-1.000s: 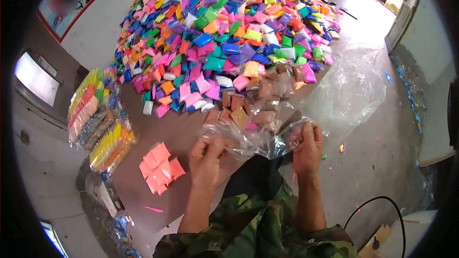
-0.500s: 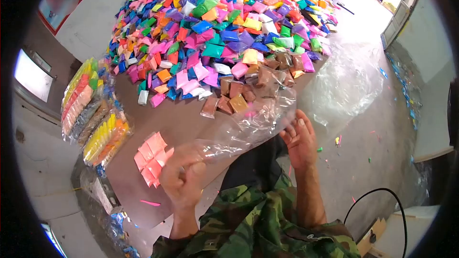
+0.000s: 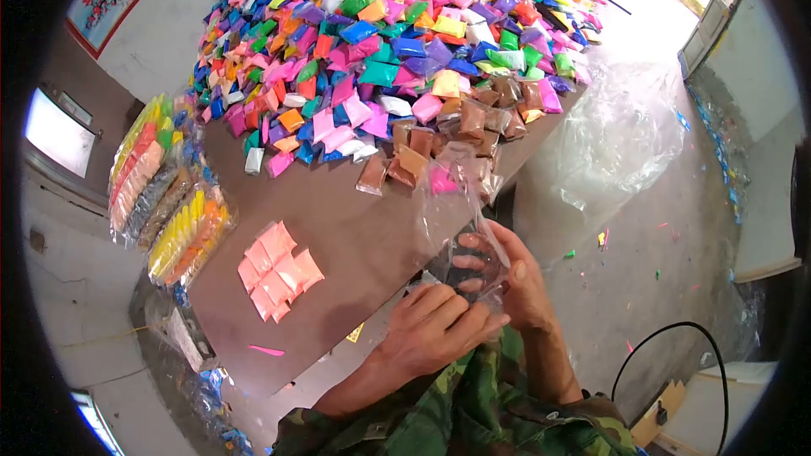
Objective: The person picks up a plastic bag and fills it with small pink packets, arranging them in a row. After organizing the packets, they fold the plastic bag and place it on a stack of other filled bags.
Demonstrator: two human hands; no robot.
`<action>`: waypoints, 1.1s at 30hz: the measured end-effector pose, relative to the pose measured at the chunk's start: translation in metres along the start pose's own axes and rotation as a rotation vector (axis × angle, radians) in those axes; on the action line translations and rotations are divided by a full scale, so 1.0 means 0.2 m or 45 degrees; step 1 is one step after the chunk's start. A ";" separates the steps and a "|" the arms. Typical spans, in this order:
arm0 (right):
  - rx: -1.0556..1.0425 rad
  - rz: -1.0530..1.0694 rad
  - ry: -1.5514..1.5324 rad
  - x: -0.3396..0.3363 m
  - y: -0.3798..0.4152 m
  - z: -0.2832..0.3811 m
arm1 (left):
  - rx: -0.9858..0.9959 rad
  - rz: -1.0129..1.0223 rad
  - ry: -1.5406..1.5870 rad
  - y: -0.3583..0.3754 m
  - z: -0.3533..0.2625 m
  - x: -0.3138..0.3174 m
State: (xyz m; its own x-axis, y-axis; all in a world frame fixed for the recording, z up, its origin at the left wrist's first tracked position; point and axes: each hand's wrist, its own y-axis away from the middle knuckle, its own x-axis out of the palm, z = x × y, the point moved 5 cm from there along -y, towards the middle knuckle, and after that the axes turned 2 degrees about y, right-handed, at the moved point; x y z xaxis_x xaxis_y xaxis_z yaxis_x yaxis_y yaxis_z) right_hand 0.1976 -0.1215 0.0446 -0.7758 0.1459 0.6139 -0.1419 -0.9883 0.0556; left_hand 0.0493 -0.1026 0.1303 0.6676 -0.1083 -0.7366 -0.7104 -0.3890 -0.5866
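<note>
A clear plastic bag (image 3: 443, 215) stands up from my two hands at the table's near edge. My left hand (image 3: 435, 325) has its fingers curled and pinches the bag's lower end. Behind the bag, my right hand (image 3: 515, 274) shows through the film, fingers bent around its side. Brown packets (image 3: 473, 118) lie just past the bag, at the near edge of a big heap of coloured packets (image 3: 380, 51). Salmon-pink packets (image 3: 279, 270) form a small flat group on the table to the left of my hands.
Filled bags of coloured packets (image 3: 173, 228) line the left edge of the brown table (image 3: 355, 236). A large clear plastic sheet or bag (image 3: 600, 143) hangs at the right. A pink strip (image 3: 267, 350) lies near the front. A black cable (image 3: 718, 355) curves at lower right.
My left hand has moved right, next to my right hand. The clear bag, earlier stretched sideways between them, is now gathered and upright. The salmon-pink packets are fully in view.
</note>
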 end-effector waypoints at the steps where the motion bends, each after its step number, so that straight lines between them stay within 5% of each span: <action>1: -0.010 0.015 -0.035 -0.01 0.00 0.00 | -0.010 0.033 0.015 0.00 0.00 0.03; 8: -0.015 -0.135 -0.037 -0.08 0.01 0.02 | -0.050 0.254 0.222 -0.01 -0.05 0.10; 11: -0.095 -0.232 -0.056 -0.13 0.03 0.03 | -0.158 0.144 0.345 0.04 -0.01 0.10; 16: -0.243 -0.258 -0.063 -0.16 0.06 0.03 | -0.392 -0.233 0.100 0.06 0.15 0.03; 19: -0.329 -0.238 -0.072 -0.16 0.07 0.03 | -0.803 -0.168 0.120 0.00 0.19 0.02; 26: -0.443 -0.298 0.002 -0.17 0.09 0.06 | -1.173 -0.196 0.890 0.18 0.33 0.23; 30: -0.397 -0.414 -0.410 -0.24 0.09 0.06 | -1.265 -0.295 0.874 0.20 0.35 0.18; 33: -0.282 -0.545 -0.331 -0.32 0.09 0.04 | -0.997 -0.277 0.668 0.13 0.32 0.14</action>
State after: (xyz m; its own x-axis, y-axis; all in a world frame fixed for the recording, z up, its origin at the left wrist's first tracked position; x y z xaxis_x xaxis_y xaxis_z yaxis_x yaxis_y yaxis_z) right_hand 0.2494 -0.1499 0.0118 -0.4467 0.4899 0.7486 -0.5595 -0.8059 0.1936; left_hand 0.0347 -0.0570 0.0728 0.9166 -0.2825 -0.2830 -0.3361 -0.9277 -0.1623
